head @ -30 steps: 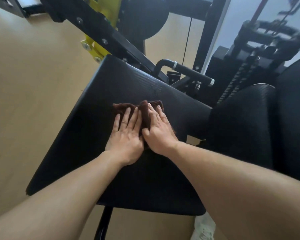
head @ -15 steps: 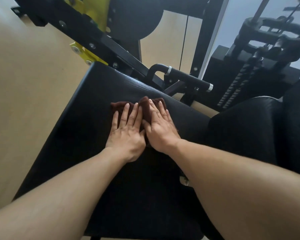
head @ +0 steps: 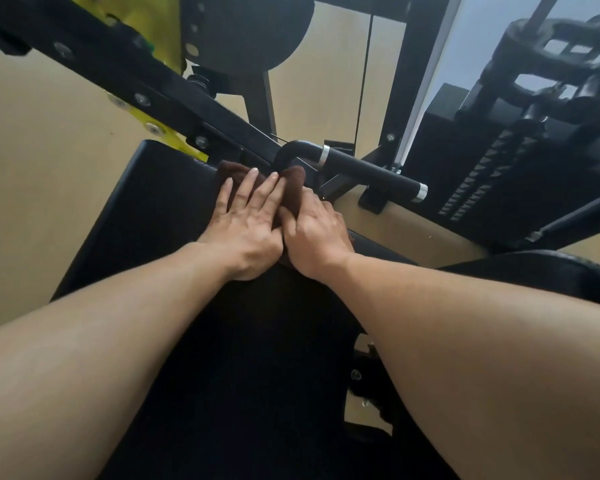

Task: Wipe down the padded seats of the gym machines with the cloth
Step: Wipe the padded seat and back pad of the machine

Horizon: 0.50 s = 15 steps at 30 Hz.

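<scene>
Here, cloth [head: 293, 183] under both hands' grip.

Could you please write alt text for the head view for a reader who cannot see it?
Two hands, left hand and right hand, press a brown cloth flat on the far edge of a black padded seat. A black handle and machine frame lie beyond.

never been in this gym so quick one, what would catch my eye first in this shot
Two bare forearms reach in from the bottom, and the left hand and right hand press side by side on a dark brown cloth at the far edge of a black padded seat. Just beyond the cloth a black handle bar with silver rings juts to the right. A yellow bracket on the black frame stands out at upper left.
</scene>
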Tool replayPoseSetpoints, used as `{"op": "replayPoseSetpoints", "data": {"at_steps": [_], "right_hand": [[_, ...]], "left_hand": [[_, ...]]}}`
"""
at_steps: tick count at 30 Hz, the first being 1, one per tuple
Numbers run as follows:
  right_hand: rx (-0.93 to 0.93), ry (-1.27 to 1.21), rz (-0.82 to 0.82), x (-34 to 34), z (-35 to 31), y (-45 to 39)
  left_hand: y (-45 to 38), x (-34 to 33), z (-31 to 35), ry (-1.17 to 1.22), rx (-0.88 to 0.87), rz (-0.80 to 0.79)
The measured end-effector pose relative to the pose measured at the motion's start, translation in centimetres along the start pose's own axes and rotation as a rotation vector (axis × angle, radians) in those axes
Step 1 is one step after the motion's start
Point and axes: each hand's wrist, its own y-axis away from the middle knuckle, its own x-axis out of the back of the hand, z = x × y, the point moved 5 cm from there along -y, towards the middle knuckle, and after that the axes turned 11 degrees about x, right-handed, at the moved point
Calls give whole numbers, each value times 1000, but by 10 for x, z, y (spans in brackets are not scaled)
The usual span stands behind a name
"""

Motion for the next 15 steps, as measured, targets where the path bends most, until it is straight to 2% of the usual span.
{"op": "replayPoseSetpoints", "data": {"at_steps": [3,5,12,15], "right_hand": [[-42,33,71,0,1,-1],[-56,29,64,-1,1,-2],[-47,-36,26,5,-1,7],[-24,-69,113,3,-2,26]], "left_hand": [[-18,8,-1,23,-31,-57],[-21,11,-1,13,-38,-78],[3,3,8,-15,18,37],[22,-6,9,13,23,49]]}}
